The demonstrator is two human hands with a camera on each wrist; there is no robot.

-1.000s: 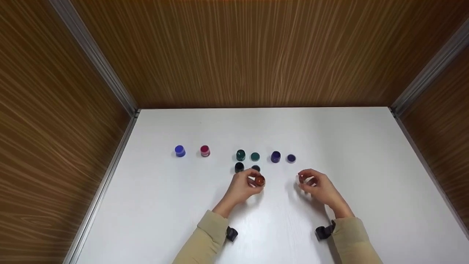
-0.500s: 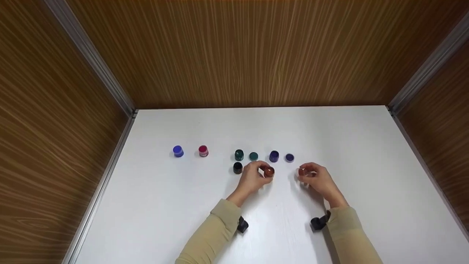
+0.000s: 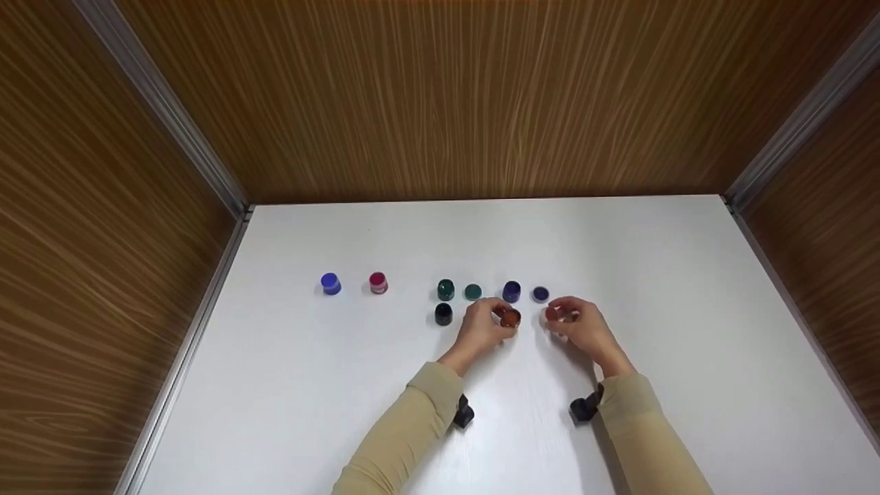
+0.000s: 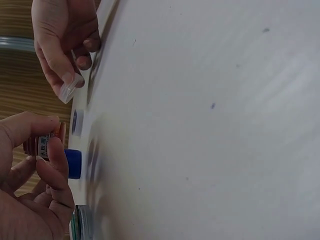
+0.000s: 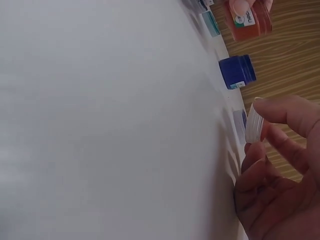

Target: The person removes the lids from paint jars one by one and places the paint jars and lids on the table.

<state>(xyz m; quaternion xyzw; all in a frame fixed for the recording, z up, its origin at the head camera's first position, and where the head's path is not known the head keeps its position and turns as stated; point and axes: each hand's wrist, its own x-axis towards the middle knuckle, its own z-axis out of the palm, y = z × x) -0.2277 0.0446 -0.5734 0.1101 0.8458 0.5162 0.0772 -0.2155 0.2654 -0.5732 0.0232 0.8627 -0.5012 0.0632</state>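
Observation:
My left hand (image 3: pixel 481 326) grips a small uncapped paint jar (image 3: pixel 510 318) with orange-brown paint, held above the table; its label shows in the left wrist view. Between thumb and fingers, my right hand (image 3: pixel 586 328) pinches a clear screw lid (image 5: pixel 254 125), whose reddish face shows in the head view. A gap separates the lid from the jar. Just beyond the hands stand an uncapped dark purple-blue jar (image 3: pixel 511 291) and its lid (image 3: pixel 541 294). Left of these are an uncapped green jar (image 3: pixel 445 290) with a green lid (image 3: pixel 473 292), and an uncapped black jar (image 3: pixel 443 314).
Farther left on the white table (image 3: pixel 275 385) stand a capped blue jar (image 3: pixel 331 283) and a capped red jar (image 3: pixel 378 282). Wood-grain panels (image 3: pixel 481 103) wall the table at the back and both sides. Black wrist cameras (image 3: pixel 584 409) sit under the sleeves.
My left hand has carried the orange-brown jar rightward and away from me. The right hand has shifted slightly left and farther off with the lid. A dark lid beside the black jar is now hidden.

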